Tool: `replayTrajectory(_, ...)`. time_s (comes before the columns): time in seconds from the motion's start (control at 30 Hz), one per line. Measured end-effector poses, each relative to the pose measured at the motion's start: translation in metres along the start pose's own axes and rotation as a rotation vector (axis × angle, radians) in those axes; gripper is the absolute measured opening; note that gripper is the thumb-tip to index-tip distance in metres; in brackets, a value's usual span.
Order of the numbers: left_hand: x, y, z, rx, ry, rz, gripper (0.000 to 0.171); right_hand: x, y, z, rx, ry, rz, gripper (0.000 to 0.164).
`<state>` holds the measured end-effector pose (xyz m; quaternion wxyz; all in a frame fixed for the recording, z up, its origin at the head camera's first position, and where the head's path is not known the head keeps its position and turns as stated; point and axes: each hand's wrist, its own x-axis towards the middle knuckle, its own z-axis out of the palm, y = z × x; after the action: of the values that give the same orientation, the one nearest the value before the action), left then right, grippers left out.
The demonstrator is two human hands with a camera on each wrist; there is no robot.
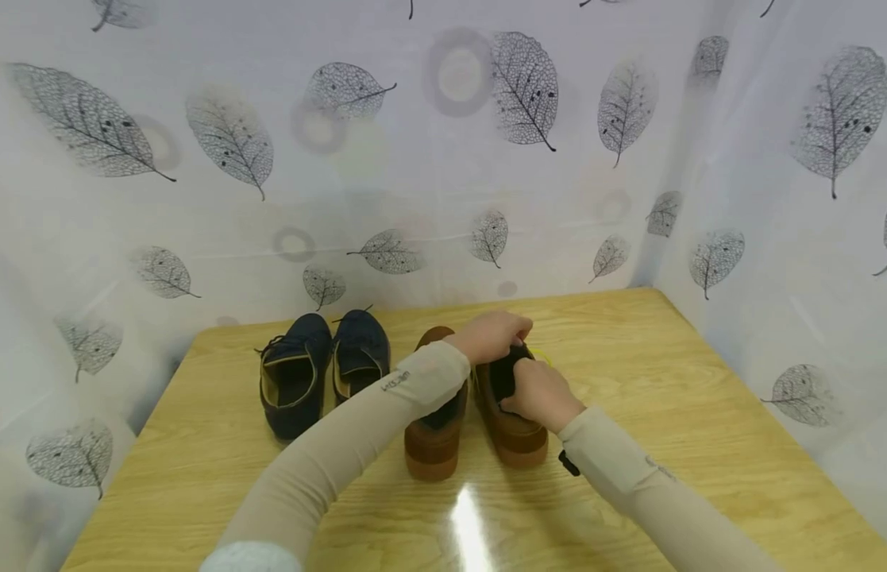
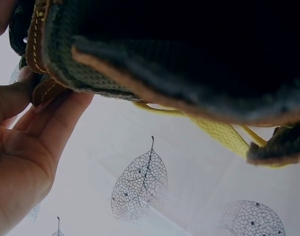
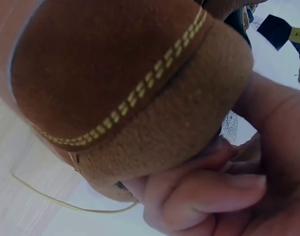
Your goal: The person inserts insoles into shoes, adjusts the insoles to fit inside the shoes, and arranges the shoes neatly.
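Note:
Two brown shoes stand side by side on the table, heels toward me. Both of my hands are at the right brown shoe (image 1: 518, 446). My left hand (image 1: 491, 335) reaches over the left brown shoe (image 1: 432, 457) and pinches a brown leather flap (image 2: 45, 91) at the opening, between thumb and fingers. My right hand (image 1: 543, 391) grips the padded collar (image 3: 160, 118) near the heel, fingers curled over its edge. A yellow lace (image 2: 216, 135) hangs loose at the front of the opening. My left arm partly covers the left brown shoe.
A pair of dark blue lace-up shoes, one (image 1: 303, 401) beside the other (image 1: 362, 342), stands at the left. They rest on a wooden table (image 1: 629, 349). A white curtain (image 1: 414, 159) with leaf prints hangs behind and at the sides.

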<state>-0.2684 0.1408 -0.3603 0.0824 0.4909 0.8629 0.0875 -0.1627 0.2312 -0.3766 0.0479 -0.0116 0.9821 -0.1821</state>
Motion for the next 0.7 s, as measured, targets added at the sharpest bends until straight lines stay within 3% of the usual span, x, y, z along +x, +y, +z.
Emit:
replayTrajectory(0.37,0.001,0.000,0.000,0.033,0.014,0.014,0.015,0.018,0.000,-0.011,-0.088,-0.204,-0.040,0.019)
replayTrajectory(0.53,-0.002,0.003,-0.002,0.035,0.026,0.002,0.014,0.024,-0.001,-0.005,-0.208,-0.235,-0.005,0.012)
replayTrajectory(0.7,-0.006,0.003,0.000,0.022,0.044,-0.028,0.010,0.026,-0.001,0.007,-0.310,-0.213,0.025,0.005)
